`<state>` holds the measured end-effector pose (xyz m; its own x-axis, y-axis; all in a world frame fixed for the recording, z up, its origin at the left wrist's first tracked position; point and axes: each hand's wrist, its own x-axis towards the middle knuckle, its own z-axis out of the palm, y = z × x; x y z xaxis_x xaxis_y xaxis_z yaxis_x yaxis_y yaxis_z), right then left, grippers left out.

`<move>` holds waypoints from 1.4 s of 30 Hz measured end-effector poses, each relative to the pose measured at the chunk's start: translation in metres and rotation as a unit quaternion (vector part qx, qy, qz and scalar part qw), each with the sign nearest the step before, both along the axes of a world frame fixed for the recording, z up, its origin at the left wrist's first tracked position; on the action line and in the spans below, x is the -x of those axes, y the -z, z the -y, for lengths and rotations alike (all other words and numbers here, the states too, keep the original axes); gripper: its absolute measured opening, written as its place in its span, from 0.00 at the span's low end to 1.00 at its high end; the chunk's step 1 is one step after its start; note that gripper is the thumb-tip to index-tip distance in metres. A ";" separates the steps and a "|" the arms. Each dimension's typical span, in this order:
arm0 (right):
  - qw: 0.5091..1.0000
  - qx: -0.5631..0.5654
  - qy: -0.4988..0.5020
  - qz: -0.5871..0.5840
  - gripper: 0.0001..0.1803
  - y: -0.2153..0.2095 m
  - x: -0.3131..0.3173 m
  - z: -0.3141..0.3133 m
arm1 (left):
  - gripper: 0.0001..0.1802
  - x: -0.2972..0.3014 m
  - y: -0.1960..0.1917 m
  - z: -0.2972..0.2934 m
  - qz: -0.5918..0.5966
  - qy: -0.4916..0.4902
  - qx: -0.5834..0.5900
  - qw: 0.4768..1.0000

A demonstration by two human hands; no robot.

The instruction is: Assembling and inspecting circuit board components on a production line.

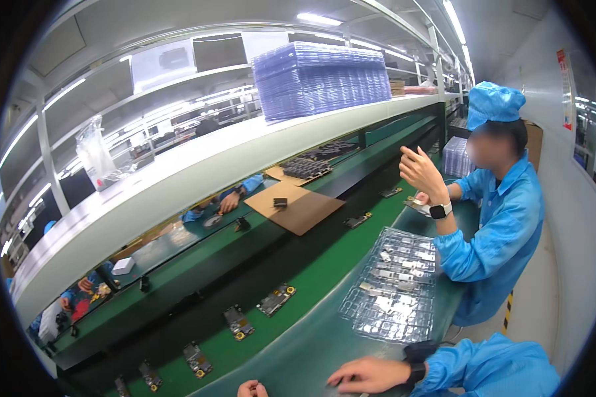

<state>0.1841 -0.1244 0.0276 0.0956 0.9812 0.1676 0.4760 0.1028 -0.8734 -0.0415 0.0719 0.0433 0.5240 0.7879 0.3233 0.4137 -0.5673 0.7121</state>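
My right hand, in a blue sleeve with a dark band at the wrist, rests low over the green worktop. Its fingers are stretched out, and no held thing shows in them. Of my left hand only curled fingers appear at the lower edge; whatever they may hold is hidden. Beyond both hands, small circuit boards lie in a row on the green belt, among them one board, another and a third. Clear plastic trays with silvery pieces in their pockets lie past my right hand.
A co-worker in blue sits at the right, hands raised, one near a small board. Cardboard bearing a dark part lies across the line. Stacked clear trays top the white shelf. Other people's hands work beyond.
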 end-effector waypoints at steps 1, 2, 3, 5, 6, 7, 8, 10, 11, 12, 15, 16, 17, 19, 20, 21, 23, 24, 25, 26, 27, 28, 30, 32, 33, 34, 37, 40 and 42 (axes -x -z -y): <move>0.989 -0.050 0.042 0.131 0.19 -0.011 -0.017 0.013 | 0.15 -0.002 0.000 0.003 0.002 0.005 0.005 1.000; 0.974 -0.065 0.116 0.185 0.17 -0.019 -0.035 0.022 | 0.14 -0.001 -0.002 0.003 -0.012 0.017 -0.021 1.000; 0.950 -0.081 0.184 0.237 0.15 -0.022 -0.058 0.029 | 0.14 0.000 -0.002 0.005 -0.027 0.024 -0.048 0.998; 0.901 -0.063 0.270 0.334 0.12 -0.027 -0.104 0.043 | 0.14 -0.004 0.000 0.008 -0.035 0.033 -0.052 0.997; 0.890 -0.026 0.287 0.354 0.11 -0.028 -0.122 0.049 | 0.14 -0.006 0.001 0.009 -0.036 0.042 -0.074 0.996; 0.877 0.009 0.303 0.374 0.11 -0.027 -0.138 0.054 | 0.14 -0.009 0.001 0.009 -0.036 0.051 -0.098 0.993; 0.863 0.001 0.333 0.380 0.09 -0.023 -0.148 0.058 | 0.14 -0.011 0.003 0.010 -0.035 0.054 -0.101 0.993; 0.856 0.017 0.345 0.384 0.09 -0.025 -0.151 0.066 | 0.13 -0.011 0.003 0.010 -0.026 0.047 -0.089 0.995; 0.850 0.036 0.356 0.387 0.10 -0.027 -0.151 0.070 | 0.13 -0.010 0.002 0.010 -0.025 0.049 -0.091 0.994; 0.861 0.037 0.353 0.365 0.11 -0.028 -0.150 0.074 | 0.13 -0.010 0.000 0.012 -0.025 0.047 -0.079 0.996; 0.867 0.098 0.349 0.342 0.12 -0.018 -0.139 0.088 | 0.13 -0.010 -0.002 0.014 -0.027 0.045 -0.068 0.996; 0.871 0.094 0.349 0.333 0.13 -0.011 -0.136 0.090 | 0.13 -0.011 -0.002 0.013 -0.032 0.041 -0.072 0.996; 0.872 0.092 0.361 0.318 0.12 -0.009 -0.130 0.090 | 0.13 -0.013 -0.003 0.012 -0.032 0.047 -0.070 0.996; 0.870 0.040 0.361 0.334 0.12 0.000 -0.127 0.090 | 0.12 -0.011 -0.004 0.010 -0.040 0.052 -0.080 0.995; 0.868 0.040 0.365 0.333 0.12 -0.002 -0.128 0.090 | 0.12 -0.011 -0.004 0.009 -0.032 0.061 -0.093 0.993; 0.878 0.048 0.348 0.324 0.11 -0.007 -0.132 0.086 | 0.12 -0.011 -0.003 0.009 -0.034 0.061 -0.093 0.993; 0.888 0.054 0.335 0.310 0.11 -0.017 -0.141 0.074 | 0.12 -0.013 -0.002 0.008 -0.046 0.055 -0.089 0.993; 0.875 0.029 0.353 0.329 0.10 -0.022 -0.149 0.064 | 0.12 -0.013 -0.002 0.007 -0.048 0.058 -0.091 0.993; 0.861 0.003 0.372 0.347 0.09 -0.024 -0.158 0.056 | 0.12 -0.015 -0.003 0.009 -0.044 0.053 -0.082 0.994; 0.851 0.018 0.381 0.362 0.09 -0.024 -0.170 0.045 | 0.12 -0.016 -0.002 0.010 -0.040 0.047 -0.073 0.995; 0.840 0.032 0.387 0.379 0.08 -0.021 -0.186 0.034 | 0.12 -0.016 -0.002 0.011 -0.041 0.047 -0.078 0.995; 0.833 0.064 0.384 0.394 0.08 -0.015 -0.201 0.029 | 0.12 -0.016 -0.001 0.011 -0.044 0.048 -0.082 0.995; 0.820 0.110 0.398 0.397 0.07 0.012 -0.238 0.009 | 0.12 -0.017 0.002 0.010 -0.036 0.052 -0.097 0.993; 0.833 0.149 0.378 0.377 0.07 0.006 -0.248 -0.004 | 0.12 -0.013 0.012 0.006 -0.030 0.043 -0.101 0.993; 0.839 0.197 0.360 0.358 0.08 0.004 -0.252 -0.009 | 0.12 -0.010 0.016 0.004 -0.024 0.041 -0.100 0.994; 0.828 0.186 0.375 0.372 0.08 0.006 -0.256 -0.012 | 0.12 -0.008 0.019 0.003 -0.020 0.047 -0.109 0.993; 0.774 0.211 0.436 0.409 0.09 0.000 -0.249 -0.017 | 0.12 -0.007 0.019 0.003 -0.010 0.048 -0.106 0.993; 0.927 0.040 0.283 0.243 0.08 -0.049 -0.165 -0.012 | 0.11 -0.003 0.014 0.009 0.004 0.052 -0.072 0.996; 0.982 -0.027 0.144 0.116 0.10 -0.061 -0.089 -0.027 | 0.12 -0.010 0.010 0.020 0.070 0.097 0.038 0.992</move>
